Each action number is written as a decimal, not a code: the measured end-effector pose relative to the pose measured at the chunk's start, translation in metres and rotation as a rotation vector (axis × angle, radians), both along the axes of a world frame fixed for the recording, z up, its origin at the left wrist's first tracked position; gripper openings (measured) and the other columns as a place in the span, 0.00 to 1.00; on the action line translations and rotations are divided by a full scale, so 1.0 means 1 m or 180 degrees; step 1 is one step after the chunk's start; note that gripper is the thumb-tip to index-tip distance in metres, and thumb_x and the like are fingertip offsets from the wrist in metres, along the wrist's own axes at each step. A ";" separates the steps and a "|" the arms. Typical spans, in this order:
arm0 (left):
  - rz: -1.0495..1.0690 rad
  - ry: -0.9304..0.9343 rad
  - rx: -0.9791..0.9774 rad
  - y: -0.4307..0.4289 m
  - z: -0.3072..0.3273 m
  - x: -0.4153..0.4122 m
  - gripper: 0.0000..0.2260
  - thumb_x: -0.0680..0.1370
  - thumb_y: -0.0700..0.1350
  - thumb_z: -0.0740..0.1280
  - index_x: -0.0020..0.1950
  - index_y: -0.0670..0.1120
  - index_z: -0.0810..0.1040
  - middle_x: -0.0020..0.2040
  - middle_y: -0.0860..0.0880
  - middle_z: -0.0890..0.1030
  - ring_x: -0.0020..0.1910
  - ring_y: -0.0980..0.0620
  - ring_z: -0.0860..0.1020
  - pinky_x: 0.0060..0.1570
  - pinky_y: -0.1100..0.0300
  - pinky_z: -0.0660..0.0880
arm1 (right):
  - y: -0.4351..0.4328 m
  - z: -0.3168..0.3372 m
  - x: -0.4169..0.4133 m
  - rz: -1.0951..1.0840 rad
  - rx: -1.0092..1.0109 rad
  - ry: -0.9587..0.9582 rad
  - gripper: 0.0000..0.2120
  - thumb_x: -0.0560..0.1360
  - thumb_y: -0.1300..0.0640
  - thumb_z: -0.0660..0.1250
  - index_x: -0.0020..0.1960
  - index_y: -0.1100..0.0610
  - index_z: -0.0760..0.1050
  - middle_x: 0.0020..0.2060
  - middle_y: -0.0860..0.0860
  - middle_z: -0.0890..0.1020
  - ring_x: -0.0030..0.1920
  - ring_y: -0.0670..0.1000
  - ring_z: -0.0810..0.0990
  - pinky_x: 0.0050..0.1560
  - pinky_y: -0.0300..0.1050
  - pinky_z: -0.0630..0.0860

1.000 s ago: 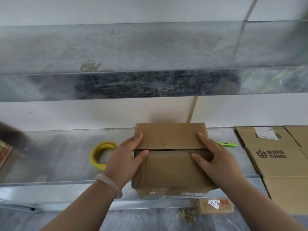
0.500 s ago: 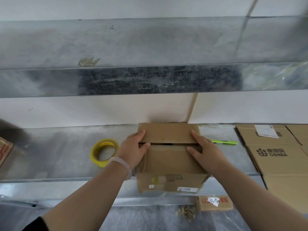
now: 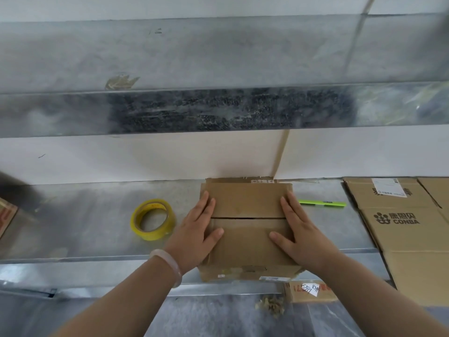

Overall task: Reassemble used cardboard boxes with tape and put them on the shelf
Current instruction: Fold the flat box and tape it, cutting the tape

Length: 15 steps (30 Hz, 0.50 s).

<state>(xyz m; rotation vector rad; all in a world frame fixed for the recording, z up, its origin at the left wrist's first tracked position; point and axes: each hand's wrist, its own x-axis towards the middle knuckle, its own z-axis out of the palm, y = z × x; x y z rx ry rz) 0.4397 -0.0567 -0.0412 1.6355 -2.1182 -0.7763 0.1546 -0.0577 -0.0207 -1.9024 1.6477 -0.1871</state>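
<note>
A brown cardboard box (image 3: pixel 245 229) stands on the metal shelf (image 3: pixel 85 215), its two top flaps folded down and meeting at a thin seam. My left hand (image 3: pixel 196 237) lies flat on the left side of the flaps, fingers straight. My right hand (image 3: pixel 297 235) presses flat on the right side in the same way. A yellow roll of tape (image 3: pixel 152 219) lies on the shelf just left of the box, apart from my left hand.
A green pen (image 3: pixel 322 203) lies right of the box. Flattened cardboard boxes (image 3: pixel 408 229) printed CONBA fill the shelf's right end. Another box edge (image 3: pixel 6 215) shows at far left. A small labelled carton (image 3: pixel 311 290) and debris sit below. An upper shelf (image 3: pixel 218 110) runs overhead.
The box has been pushed back onto the shelf against the wall. Both hands have shifted from holding the flap edges to pressing flat on the closed flaps, and the gap has narrowed.
</note>
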 end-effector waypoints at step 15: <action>0.0117 -0.0353 -0.0182 0.007 -0.007 -0.003 0.37 0.73 0.72 0.49 0.79 0.57 0.57 0.80 0.57 0.49 0.79 0.54 0.51 0.76 0.58 0.52 | 0.002 0.006 0.007 -0.0040 0.0049 0.0309 0.41 0.76 0.31 0.53 0.80 0.45 0.37 0.77 0.37 0.33 0.79 0.48 0.51 0.76 0.46 0.57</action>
